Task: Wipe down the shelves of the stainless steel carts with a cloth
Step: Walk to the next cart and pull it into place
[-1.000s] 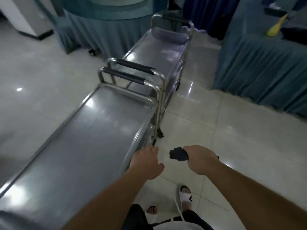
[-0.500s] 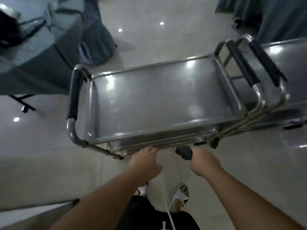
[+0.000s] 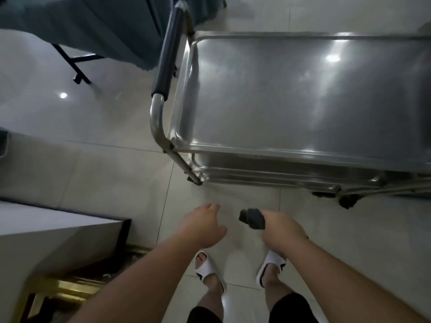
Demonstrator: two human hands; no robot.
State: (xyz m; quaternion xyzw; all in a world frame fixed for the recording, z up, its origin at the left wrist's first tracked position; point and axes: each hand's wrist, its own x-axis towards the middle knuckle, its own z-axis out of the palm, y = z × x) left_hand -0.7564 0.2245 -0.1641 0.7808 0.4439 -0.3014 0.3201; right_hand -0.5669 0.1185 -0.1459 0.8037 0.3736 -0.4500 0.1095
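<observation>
Stainless steel fills the upper right of the head view: a cart stands on the pale tiled floor, its top shelf a shallow tray with a raised rim, glossy and streaked with ceiling-light reflections. A lower shelf shows as a band of metal under the near rim. At the cart's left end a bent tube handle rises, sleeved in dark padding along its upper length and bare metal where it curves down to the frame. A dark caster sits under the near edge toward the right. Both forearms reach forward below the cart, well short of it and touching no part of it. The right hand is curled round a small dark cloth, wadded into a lump that juts out of the fist on its left side, toward the other hand. The cloth hangs in the air over the floor, in front of the cart's near edge and lower than the top shelf. The left hand holds nothing, its fingers loosely bent and pointing toward the cart, just beside the cloth without touching it. Below the hands are two feet in white slide sandals on the tiles. A desk draped in dark blue-grey fabric stands at the upper left, just beyond the handle.
</observation>
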